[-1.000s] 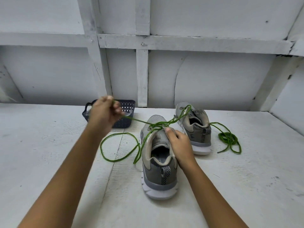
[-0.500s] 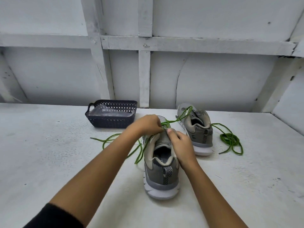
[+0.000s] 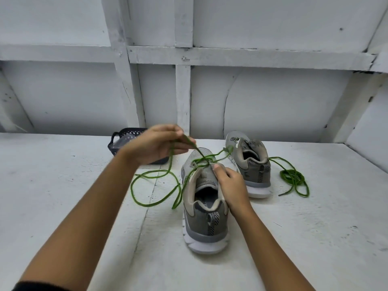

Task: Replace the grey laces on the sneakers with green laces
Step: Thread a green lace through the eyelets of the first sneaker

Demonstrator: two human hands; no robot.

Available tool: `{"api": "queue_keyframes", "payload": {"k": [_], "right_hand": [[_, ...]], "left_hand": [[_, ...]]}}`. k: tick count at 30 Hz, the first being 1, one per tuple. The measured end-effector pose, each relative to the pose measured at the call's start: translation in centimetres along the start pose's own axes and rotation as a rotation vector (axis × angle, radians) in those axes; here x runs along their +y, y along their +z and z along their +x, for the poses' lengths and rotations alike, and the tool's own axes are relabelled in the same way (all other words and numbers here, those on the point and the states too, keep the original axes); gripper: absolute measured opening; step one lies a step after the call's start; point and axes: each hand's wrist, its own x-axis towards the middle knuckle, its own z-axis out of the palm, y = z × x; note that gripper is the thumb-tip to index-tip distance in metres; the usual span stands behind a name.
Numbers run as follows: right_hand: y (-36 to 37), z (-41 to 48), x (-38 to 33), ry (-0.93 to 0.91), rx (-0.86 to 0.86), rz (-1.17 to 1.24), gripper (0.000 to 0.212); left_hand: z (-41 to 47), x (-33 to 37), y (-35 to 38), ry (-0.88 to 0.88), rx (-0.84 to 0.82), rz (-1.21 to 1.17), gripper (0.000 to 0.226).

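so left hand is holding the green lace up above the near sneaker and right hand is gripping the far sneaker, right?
Not quite. The head view shows the right hand gripping the collar of the near sneaker, not the far sneaker, which stands untouched. The rest holds: the left hand pinches the green lace, raised above the near sneaker.

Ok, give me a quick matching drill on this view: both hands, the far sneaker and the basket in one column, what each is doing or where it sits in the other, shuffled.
Column one
1. left hand
2. right hand
3. far sneaker
4. basket

Column two
A. partly hidden behind the left hand
B. raised, pinches the green lace
C. grips the near sneaker at its opening
D. a coiled lace lies to its right

Pairs: 1-B, 2-C, 3-D, 4-A
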Motion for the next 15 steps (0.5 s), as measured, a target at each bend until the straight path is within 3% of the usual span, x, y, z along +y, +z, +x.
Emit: {"api": "queue_keyframes", "payload": {"k": [2, 4, 6, 8, 11, 13, 15], "right_hand": [[0.0, 0.1, 0.1, -0.001, 0.011, 0.008, 0.044], [0.1, 0.1, 0.1, 0.002, 0.009, 0.011, 0.044], [0.1, 0.1, 0.1, 0.000, 0.007, 0.007, 0.045], [0.2, 0.0, 0.1, -0.010, 0.004, 0.000, 0.045], [0.2, 0.0, 0.0, -0.018, 0.020, -0.004, 0.044], [0.1, 0.0, -0.1, -0.020, 0.017, 0.000, 0.045], [0.1, -0.1, -0.3, -0.017, 0.002, 0.004, 0.044]], "left_hand": [[-1.6, 1.5, -1.8, 0.052, -0.112, -0.098, 0.013], [-2.5, 2.6, -3.7, 0.017, -0.334, -0.308, 0.011], [-3.3, 3.4, -4.9, -0.056, -0.389, -0.448, 0.017], [-3.0, 2.8, -4.3, -0.045, -0.258, -0.150, 0.021], [-1.0, 1.8, -1.3, -0.246, -0.010, 0.471, 0.031], [1.3, 0.9, 1.7, -0.324, -0.004, 0.880, 0.029], [3.5, -0.5, 3.8, -0.316, 0.004, 1.125, 0.032]]}}
